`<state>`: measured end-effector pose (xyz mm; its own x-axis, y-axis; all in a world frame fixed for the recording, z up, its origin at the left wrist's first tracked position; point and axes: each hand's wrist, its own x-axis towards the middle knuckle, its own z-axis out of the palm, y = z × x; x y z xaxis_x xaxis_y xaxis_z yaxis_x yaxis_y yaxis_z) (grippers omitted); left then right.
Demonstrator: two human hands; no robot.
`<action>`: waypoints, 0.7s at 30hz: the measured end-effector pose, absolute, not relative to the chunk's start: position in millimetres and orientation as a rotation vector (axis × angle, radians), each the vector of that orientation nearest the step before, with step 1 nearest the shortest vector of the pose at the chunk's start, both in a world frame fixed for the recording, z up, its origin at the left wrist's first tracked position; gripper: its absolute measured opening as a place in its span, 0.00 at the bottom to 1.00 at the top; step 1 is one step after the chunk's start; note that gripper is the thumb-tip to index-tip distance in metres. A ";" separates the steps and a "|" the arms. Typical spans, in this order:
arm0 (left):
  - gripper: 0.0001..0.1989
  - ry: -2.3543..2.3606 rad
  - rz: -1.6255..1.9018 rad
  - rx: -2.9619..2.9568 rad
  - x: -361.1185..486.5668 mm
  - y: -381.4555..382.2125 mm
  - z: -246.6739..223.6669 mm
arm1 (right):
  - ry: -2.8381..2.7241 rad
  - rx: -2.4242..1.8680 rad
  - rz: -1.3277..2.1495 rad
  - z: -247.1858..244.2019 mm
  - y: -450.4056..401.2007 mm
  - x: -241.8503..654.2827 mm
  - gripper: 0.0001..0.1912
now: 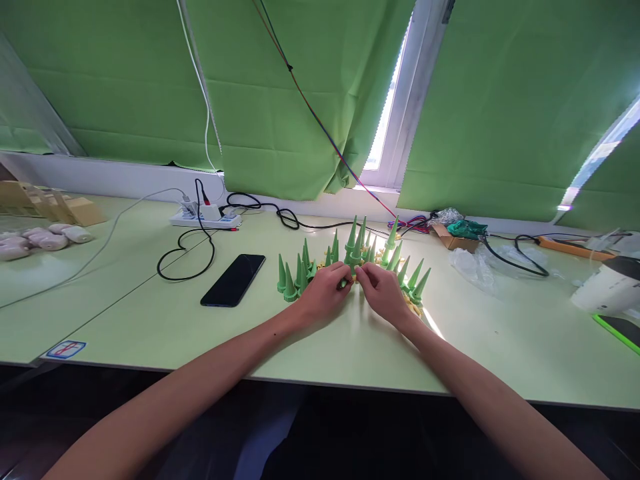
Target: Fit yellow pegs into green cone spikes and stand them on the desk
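My left hand (327, 292) is closed, and the end of a small green piece (343, 283) shows in its curled fingers. Close beside it, my right hand (384, 291) pinches thumb and forefinger together; what lies between them is too small to make out. Around and behind both hands stand several pointed green cones with wider ringed bases, among them a left cone (289, 283) and a right cone (421, 285). Small yellowish pieces (413, 305) lie among the cones, partly hidden by the hands.
A black phone (233, 280) lies left of the cones. Behind it are a white power strip (205, 217) and looped black cables. Pale rounded objects (47, 237) sit far left. On the right are a small cardboard box (454, 238), clear plastic wrap (475, 270) and a white device (607, 285).
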<state>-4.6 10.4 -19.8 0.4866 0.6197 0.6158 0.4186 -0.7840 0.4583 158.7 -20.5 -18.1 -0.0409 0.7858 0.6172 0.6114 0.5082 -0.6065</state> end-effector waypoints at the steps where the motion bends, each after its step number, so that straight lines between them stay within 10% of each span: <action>1: 0.09 0.887 1.179 2.488 -4.6 10.3 -19.6 | -1.739 -1.182 0.216 -17.8 -20.4 158.6 0.20; 21: 0.08 0.909 1.144 2.381 -2.9 6.3 -16.5 | -1.830 -0.994 0.327 -16.2 -30.0 156.6 0.11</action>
<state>-2.9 6.3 -16.5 0.4692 0.6778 0.5660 0.3982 -0.7345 0.5495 156.6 -30.0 -16.2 -0.1753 0.7521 0.6354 0.4852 0.6275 -0.6089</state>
